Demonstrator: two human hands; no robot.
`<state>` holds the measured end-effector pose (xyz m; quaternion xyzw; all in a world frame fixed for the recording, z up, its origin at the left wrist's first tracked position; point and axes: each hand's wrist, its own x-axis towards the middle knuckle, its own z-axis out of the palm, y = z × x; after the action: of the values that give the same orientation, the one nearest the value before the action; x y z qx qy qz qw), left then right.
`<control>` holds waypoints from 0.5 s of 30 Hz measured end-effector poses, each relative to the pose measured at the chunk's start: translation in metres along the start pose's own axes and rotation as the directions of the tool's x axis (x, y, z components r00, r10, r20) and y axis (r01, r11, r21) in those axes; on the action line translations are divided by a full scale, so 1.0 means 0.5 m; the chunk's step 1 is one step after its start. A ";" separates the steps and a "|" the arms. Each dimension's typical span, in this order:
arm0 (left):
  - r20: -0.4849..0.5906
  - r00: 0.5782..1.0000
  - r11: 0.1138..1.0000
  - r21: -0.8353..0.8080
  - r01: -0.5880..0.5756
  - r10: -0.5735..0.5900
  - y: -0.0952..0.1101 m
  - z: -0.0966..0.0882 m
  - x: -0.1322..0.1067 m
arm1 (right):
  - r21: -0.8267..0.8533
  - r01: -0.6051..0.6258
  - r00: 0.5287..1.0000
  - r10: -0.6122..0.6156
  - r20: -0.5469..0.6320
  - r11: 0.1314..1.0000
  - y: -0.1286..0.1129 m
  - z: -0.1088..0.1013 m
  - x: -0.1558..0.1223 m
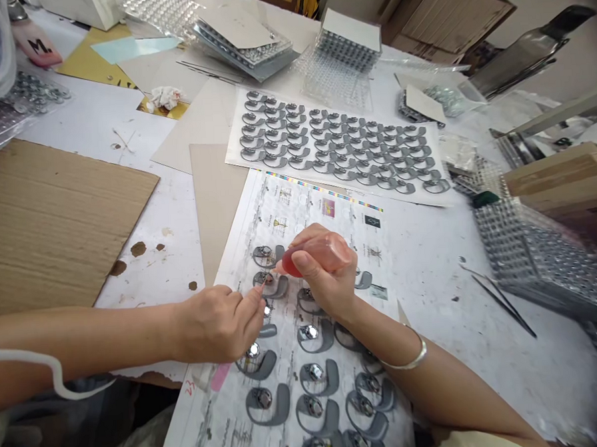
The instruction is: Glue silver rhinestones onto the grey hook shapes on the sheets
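head view: white tabletop around a printed sheet
we see tabletop stretching from the sheet's right edge to the tweezers and stacked clear trays, a strip on the left between cardboard and a grey card, and a second sheet of hooks along the far edge. our right hand wraps a pink squeeze bottle, its nozzle beside a grey hook piece; our left hand pinches a thin stick, fingers narrow, its tip near that same piece, just ahead of the fingertips.

Parts lie on a paper sheet, with cardboard left and tweezers right
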<state>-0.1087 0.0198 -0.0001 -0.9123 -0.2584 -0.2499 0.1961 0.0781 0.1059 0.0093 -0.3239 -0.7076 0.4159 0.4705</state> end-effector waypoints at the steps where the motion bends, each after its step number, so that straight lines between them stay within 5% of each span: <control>1: 0.001 1.000 1.000 -0.001 0.001 -0.001 0.000 0.000 0.000 | -0.001 0.005 1.000 -0.005 -0.012 1.000 0.000 -0.001 0.000; 7: 0.006 1.000 1.000 0.008 -0.001 0.000 0.001 0.001 0.000 | 0.007 0.076 0.994 -0.075 -0.076 0.997 0.001 -0.003 0.001; 15: -0.002 1.000 1.000 0.014 0.002 -0.002 0.002 0.003 -0.001 | 0.087 -0.092 0.993 0.097 -0.062 0.992 0.004 0.000 0.000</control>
<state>-0.1082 0.0196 -0.0019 -0.9104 -0.2609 -0.2492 0.2024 0.0782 0.1068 0.0077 -0.3507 -0.6574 0.4561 0.4867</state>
